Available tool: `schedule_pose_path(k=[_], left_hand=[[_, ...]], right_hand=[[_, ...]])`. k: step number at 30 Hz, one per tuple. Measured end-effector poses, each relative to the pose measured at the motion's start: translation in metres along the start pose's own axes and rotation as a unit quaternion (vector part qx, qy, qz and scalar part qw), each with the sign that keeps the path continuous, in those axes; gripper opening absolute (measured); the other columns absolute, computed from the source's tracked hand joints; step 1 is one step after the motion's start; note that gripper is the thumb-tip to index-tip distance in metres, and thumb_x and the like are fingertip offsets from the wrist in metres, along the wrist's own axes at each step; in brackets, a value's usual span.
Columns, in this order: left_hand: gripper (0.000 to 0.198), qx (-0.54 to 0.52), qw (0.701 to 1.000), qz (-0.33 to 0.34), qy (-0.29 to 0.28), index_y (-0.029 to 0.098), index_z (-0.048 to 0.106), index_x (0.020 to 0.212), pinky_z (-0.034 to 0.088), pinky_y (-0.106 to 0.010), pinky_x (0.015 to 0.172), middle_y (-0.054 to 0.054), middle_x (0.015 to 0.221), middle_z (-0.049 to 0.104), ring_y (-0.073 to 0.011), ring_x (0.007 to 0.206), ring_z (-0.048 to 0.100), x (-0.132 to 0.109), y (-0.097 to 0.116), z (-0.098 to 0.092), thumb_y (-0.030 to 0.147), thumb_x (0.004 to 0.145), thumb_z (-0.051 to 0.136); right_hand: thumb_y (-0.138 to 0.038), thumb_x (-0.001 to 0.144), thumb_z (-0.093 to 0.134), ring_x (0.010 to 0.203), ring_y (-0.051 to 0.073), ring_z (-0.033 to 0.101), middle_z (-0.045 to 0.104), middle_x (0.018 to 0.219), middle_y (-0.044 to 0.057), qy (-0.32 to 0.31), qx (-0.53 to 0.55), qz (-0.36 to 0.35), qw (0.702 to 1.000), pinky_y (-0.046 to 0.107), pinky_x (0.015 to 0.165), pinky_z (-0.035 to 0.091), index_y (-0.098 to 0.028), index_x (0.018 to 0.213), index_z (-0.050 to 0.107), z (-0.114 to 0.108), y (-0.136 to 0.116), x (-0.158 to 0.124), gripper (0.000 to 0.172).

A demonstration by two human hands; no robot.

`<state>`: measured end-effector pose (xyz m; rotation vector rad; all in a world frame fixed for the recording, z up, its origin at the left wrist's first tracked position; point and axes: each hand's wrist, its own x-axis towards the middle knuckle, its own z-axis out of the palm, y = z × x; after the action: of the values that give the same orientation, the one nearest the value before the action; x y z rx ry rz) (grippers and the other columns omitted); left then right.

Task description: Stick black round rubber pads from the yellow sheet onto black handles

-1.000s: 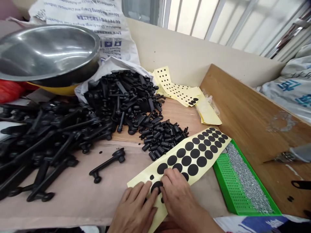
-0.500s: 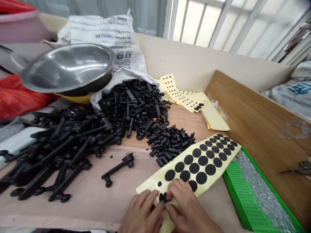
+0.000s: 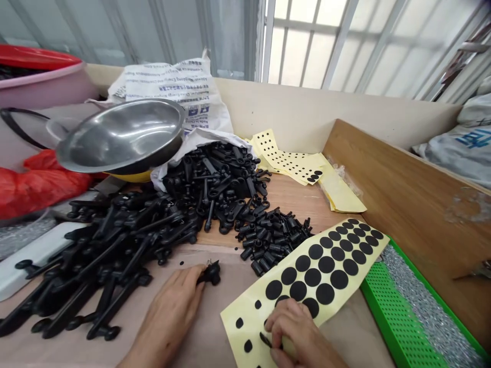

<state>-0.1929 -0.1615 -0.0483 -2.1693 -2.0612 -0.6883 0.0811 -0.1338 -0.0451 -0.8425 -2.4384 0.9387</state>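
My left hand [image 3: 172, 309] is closed over a single black crank handle [image 3: 210, 273] on the table, and its knobbed end sticks out past my fingers. The rest of that handle is hidden under the hand. On the right, a yellow backing sheet [image 3: 249, 306] carries rows of black round stickers. Over its near part, my right hand [image 3: 299, 332] pinches a black sticker [image 3: 264, 339] that stands up at an angle. A few small black leftover dots [image 3: 248, 346] lie on the bare part of the sheet, left of my right hand.
Many black handles [image 3: 103, 245] are heaped on the left. Smaller black parts [image 3: 215, 174] spill from a white sack [image 3: 207, 97], with short black sleeves [image 3: 272, 235] nearby. A metal bowl [image 3: 126, 135] stands behind. A green tray [image 3: 399, 306] holds small metal pieces at right.
My left hand has left the sheet and moved left onto the lone crank handle. My right hand stays at the sheet with the sticker. The view has tilted up a little.
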Motion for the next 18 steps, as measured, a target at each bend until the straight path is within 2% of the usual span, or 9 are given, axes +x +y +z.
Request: schedule_pose_path(k=[5,7,10,12,14,16,18], left_hand=[[0.017,-0.096,0.994,0.023,-0.043,0.023,0.054,0.091,0.051,-0.032,0.070,-0.004,0.085,0.067,-0.0219,0.080,0.064,-0.005,0.009,-0.002,0.015,0.080,0.044],[0.017,-0.131,0.989,-0.010,-0.061,0.024,0.050,0.087,0.049,-0.030,0.066,-0.001,0.079,0.065,-0.0202,0.073,0.063,-0.006,0.014,-0.006,0.013,0.077,0.043],[0.009,-0.228,0.963,-0.102,-0.099,0.024,0.046,0.084,0.043,-0.026,0.061,0.004,0.070,0.058,-0.0166,0.063,0.057,-0.007,0.027,-0.014,0.017,0.078,0.047],[0.008,-0.338,0.918,-0.158,-0.134,0.024,0.045,0.082,0.040,-0.024,0.060,0.004,0.069,0.054,-0.0153,0.064,0.053,-0.008,0.041,-0.016,0.027,0.081,0.052],[0.017,-0.458,0.851,-0.192,-0.173,0.022,0.046,0.080,0.038,-0.022,0.059,0.004,0.069,0.052,-0.0144,0.067,0.050,-0.009,0.056,-0.015,0.038,0.082,0.055],[0.024,-0.553,0.778,-0.209,-0.211,0.021,0.047,0.080,0.038,-0.022,0.059,0.003,0.070,0.053,-0.0137,0.068,0.049,-0.009,0.070,-0.010,0.043,0.082,0.057],[0.029,-0.615,0.718,-0.232,-0.227,0.021,0.049,0.086,0.039,-0.022,0.060,0.002,0.074,0.057,-0.0138,0.069,0.051,-0.010,0.079,-0.002,0.044,0.078,0.063]], right_hand=[[-0.009,0.066,0.051,0.088,0.020,0.057,0.061,0.088,0.004,0.008,0.193,0.074,0.978,0.034,0.079,0.040,-0.021,0.067,0.043,-0.013,-0.005,0.000,0.014],[-0.018,0.071,0.056,0.088,0.022,0.056,0.061,0.089,0.006,0.024,0.275,0.098,0.956,0.035,0.080,0.041,-0.021,0.067,0.046,-0.013,-0.002,-0.001,0.010],[-0.031,0.075,0.062,0.090,0.022,0.054,0.058,0.095,0.007,0.069,0.408,0.134,0.900,0.033,0.078,0.042,-0.020,0.069,0.051,-0.015,0.001,-0.001,0.016],[-0.036,0.074,0.066,0.091,0.021,0.053,0.057,0.098,0.008,0.072,0.481,0.141,0.862,0.031,0.078,0.042,-0.020,0.070,0.053,-0.018,-0.001,0.001,0.021],[-0.038,0.072,0.069,0.090,0.021,0.053,0.057,0.100,0.008,0.064,0.530,0.159,0.830,0.029,0.076,0.042,-0.018,0.068,0.053,-0.022,-0.007,0.005,0.025],[-0.037,0.069,0.072,0.089,0.021,0.054,0.059,0.101,0.008,0.069,0.555,0.182,0.809,0.028,0.075,0.041,-0.018,0.066,0.052,-0.026,-0.014,0.009,0.028],[-0.036,0.067,0.073,0.090,0.021,0.054,0.060,0.102,0.008,0.079,0.562,0.193,0.800,0.028,0.075,0.040,-0.017,0.065,0.052,-0.028,-0.018,0.012,0.028]])
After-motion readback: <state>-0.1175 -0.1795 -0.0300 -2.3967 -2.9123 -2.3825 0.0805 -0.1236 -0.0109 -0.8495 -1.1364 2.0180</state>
